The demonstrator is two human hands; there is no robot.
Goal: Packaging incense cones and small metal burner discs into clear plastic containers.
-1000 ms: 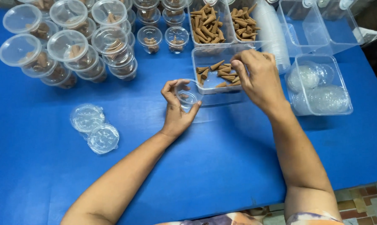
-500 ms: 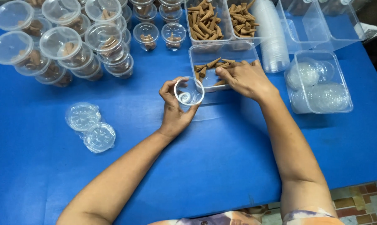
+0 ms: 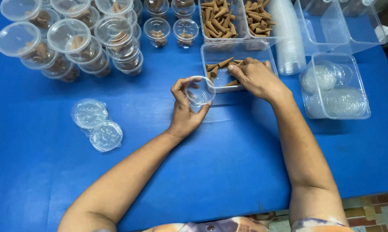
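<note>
My left hand (image 3: 184,111) holds a small clear plastic cup (image 3: 199,91) tilted toward a clear rectangular tub (image 3: 237,49) on the blue table (image 3: 202,163). The cup looks empty. Brown cones (image 3: 219,65) lie loose in that tub. My right hand (image 3: 256,77) rests inside the tub, palm down, with its fingers curled over the cones; what the fingers hold is hidden.
Stacked lidded cups with brown cones (image 3: 74,43) fill the back left. Two loose clear lids (image 3: 97,124) lie at the left. Two tubs full of cones (image 3: 234,17) stand behind. A stack of empty cups (image 3: 288,43) and a tub of clear lids (image 3: 335,86) are at the right.
My right hand dropped from above the tub down onto the cones. My left hand turned the cup's mouth up toward the tub and holds it there.
</note>
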